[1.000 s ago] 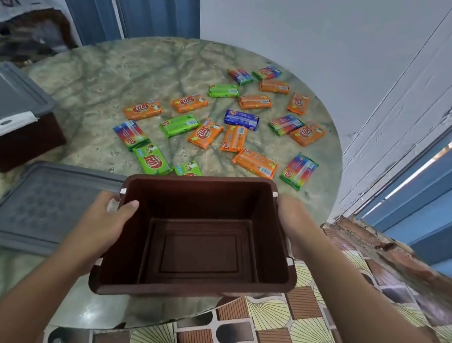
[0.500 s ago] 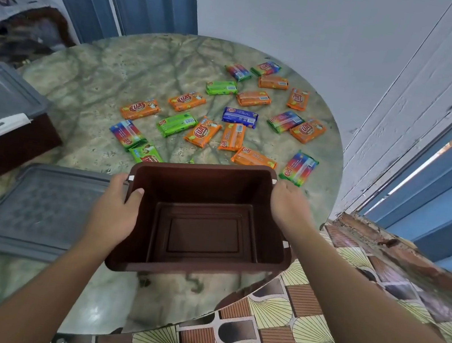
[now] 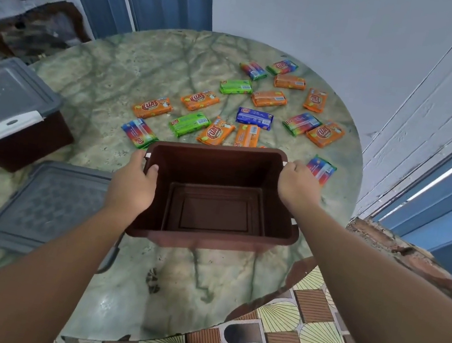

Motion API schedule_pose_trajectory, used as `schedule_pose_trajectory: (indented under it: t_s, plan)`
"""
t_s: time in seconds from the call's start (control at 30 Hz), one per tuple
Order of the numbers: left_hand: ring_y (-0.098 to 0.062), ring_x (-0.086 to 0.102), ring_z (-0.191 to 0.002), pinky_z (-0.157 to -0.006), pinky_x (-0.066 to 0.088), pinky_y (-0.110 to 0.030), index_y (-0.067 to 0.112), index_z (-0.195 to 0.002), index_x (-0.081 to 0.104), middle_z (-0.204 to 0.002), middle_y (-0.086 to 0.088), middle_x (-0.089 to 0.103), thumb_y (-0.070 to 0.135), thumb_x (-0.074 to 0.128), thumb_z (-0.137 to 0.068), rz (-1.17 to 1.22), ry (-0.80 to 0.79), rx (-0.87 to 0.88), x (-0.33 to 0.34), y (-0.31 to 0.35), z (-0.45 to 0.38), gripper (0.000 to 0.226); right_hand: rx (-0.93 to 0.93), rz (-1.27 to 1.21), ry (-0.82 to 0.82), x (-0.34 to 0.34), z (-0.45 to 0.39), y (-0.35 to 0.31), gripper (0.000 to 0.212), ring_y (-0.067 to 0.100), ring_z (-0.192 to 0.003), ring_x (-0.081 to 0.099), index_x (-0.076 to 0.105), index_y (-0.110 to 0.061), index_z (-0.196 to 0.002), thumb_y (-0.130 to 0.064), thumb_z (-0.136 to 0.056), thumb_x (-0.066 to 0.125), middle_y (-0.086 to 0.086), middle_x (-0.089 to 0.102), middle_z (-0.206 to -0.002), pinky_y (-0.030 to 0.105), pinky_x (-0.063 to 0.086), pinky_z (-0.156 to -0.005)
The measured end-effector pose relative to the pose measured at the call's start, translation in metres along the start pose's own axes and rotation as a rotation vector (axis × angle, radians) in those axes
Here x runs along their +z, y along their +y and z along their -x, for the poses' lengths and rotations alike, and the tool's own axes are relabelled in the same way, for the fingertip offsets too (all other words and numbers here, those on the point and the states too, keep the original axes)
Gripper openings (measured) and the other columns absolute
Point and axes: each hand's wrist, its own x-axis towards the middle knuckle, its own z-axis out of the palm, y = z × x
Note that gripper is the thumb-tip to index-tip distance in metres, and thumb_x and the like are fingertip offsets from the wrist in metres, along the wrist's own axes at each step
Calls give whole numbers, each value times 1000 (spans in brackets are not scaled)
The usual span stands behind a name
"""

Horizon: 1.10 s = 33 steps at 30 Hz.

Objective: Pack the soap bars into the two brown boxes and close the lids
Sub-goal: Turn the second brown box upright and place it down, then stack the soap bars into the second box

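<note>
Both hands [image 3: 209,189] grip opposite rims of the open brown box [image 3: 211,214].

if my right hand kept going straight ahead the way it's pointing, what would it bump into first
Most likely the rainbow-striped soap bar, lying on the table just beyond the right hand that grips the open brown box. Depth is hard to judge here.

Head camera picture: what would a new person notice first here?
First, the empty brown box in the middle, gripped at its ends by the left hand and right hand. Beyond it, bright soap bars lie scattered over the round marble table. At left lie a loose grey lid and a second, lidded box.
</note>
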Motion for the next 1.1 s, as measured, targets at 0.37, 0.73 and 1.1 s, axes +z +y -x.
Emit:
schedule_pose_trajectory:
  t_s: [0.37,0.73,1.1]
  plan:
    - [-31,52,-83,-74,37,-39,16,-110,44,-90,-8,57,35,42,-108,-48,-131,-68,-7,-11,23,20,-42,-67,-8,2,20,28,41,33,-102,56,54,-7,-129,-30,-108,27,15,59,-114,36,38,-81]
    - [-31,54,-129,-105,42,-46,22,-143,45,-143,-8,56,82,43,-89,-49,-456,-198,-28,-34,22,80,-30,125,-104,-7,34,34,39,42,-116,55,56,5,-123,-16,-107,27,26,59,-124,39,42,-86]
    - [-25,63,-91,-75,50,-40,19,-105,61,-95,-3,65,50,49,-101,-187,-224,323,-33,55,-47,33,-261,233,-60,-12,-1,-56,24,22,-93,61,68,-22,-111,-32,-95,54,2,68,-102,33,47,-74]
